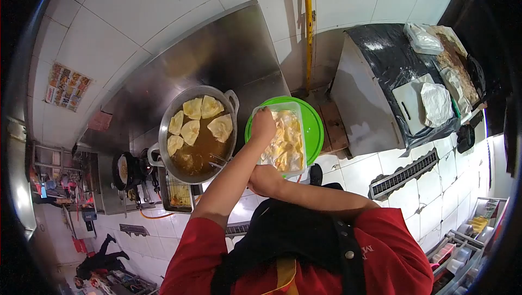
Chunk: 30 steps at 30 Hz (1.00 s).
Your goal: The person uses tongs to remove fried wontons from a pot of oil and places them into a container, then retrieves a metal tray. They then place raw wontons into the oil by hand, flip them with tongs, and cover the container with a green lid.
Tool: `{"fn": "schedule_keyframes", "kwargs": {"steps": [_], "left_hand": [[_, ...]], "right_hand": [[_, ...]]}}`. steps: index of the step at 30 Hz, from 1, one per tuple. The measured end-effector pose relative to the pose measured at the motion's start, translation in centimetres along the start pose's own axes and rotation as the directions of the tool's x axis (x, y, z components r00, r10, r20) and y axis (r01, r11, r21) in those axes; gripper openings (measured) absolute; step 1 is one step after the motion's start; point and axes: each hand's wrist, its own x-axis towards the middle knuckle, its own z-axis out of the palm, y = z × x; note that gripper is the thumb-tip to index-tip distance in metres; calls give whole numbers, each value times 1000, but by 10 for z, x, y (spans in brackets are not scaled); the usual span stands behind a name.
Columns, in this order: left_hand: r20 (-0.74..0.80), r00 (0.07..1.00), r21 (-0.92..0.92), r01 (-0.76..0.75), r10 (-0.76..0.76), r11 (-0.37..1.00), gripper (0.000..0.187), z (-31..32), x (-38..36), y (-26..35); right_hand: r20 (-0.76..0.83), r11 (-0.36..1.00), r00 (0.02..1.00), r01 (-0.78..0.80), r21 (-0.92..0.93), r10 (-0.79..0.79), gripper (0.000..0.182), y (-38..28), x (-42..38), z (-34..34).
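Note:
My left hand [263, 125] reaches over the near-left side of a clear plastic container [299, 111] of folded, filled dough pieces [288, 143]. Its fingers are bent down and closed; what they pinch is hidden. Below it, my right hand [265, 180] crosses under the left forearm with its fingers curled. Thin metal tongs [218, 160] run from the pot toward this hand, their middle hidden by the forearm. In the large metal pot [163, 126], several pale pastries [220, 127] float in brown oil, one of them mostly sunk and bubbling.
Under the container sits a round green lid [314, 126]. A yellow pipe [308, 29] climbs the tiled wall. At right, a black-covered counter [375, 50] holds a white board [411, 102] and bags. A black pan [122, 170] and a fryer tray [178, 192] are left. Another person [103, 259] is far off.

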Motion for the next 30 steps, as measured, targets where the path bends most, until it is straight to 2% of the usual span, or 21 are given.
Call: {"fn": "schedule_keyframes", "kwargs": {"steps": [3, 6, 8, 9, 11, 14, 18, 20, 22, 23, 24, 25, 27, 29, 30], "left_hand": [[20, 998, -26, -67, 67, 997, 27, -8, -1, 1], [68, 997, -71, 27, -23, 997, 26, -10, -3, 4], [-109, 994, 9, 14, -13, 1000, 26, -7, -5, 7], [-109, 994, 7, 15, -15, 1000, 26, -9, -5, 8], [-5, 998, -13, 57, -57, 998, 24, -13, -4, 9], [11, 995, -4, 101, -101, 995, 23, -6, 0, 6], [-62, 992, -63, 106, -110, 992, 24, -9, -4, 8], [-73, 996, -137, -64, 54, 989, 12, -29, -11, 15], [-56, 998, -260, -50, 36, 964, 8, -46, -18, 23], [-50, 996, -361, -81, 67, 929, 8, -58, -22, 25], [-138, 984, -402, -159, 112, 902, 8, -59, -25, 32], [-241, 961, -425, -230, 135, 876, 8, -69, -30, 20], [-270, 958, -461, -217, 97, 860, 8, -84, -36, 21], [-295, 953, -505, -220, 72, 835, 8, -99, -40, 23], [-315, 949, -594, -204, 8, 778, 7, -110, -43, 23]], "right_hand": [[10, 1000, 1000, -8, -1, 8, 15, -2, 1, -5], [13, 1000, 1000, 6, -7, -6, 16, 0, 1, 0], [-37, 999, 998, 42, 21, -41, 17, 5, 1, 6], [-35, 999, 999, 42, 20, -42, 17, 3, 1, 3], [-51, 999, 998, 34, 11, -33, 16, 0, 0, -1], [-48, 999, 998, 35, -3, -36, 16, 4, 0, 7], [-53, 999, 998, 34, 17, -33, 16, 1, 0, 3], [-53, 998, 998, 31, -46, -33, 16, 9, 3, 19], [15, 993, 1000, 6, -117, -4, 16, 4, 2, 6], [73, 996, 997, -13, -92, 20, 17, -9, 5, -12], [75, 993, 997, 1, -115, 8, 18, -13, 7, -16], [5, 997, 1000, -20, -76, 20, 20, -8, 14, -4], [6, 999, 1000, -9, -51, 10, 19, -1, 14, 2], [56, 990, 994, -90, -106, 96, 20, -7, 16, -7], [64, 990, 994, -82, -112, 90, 20, -6, 17, -6]]}}
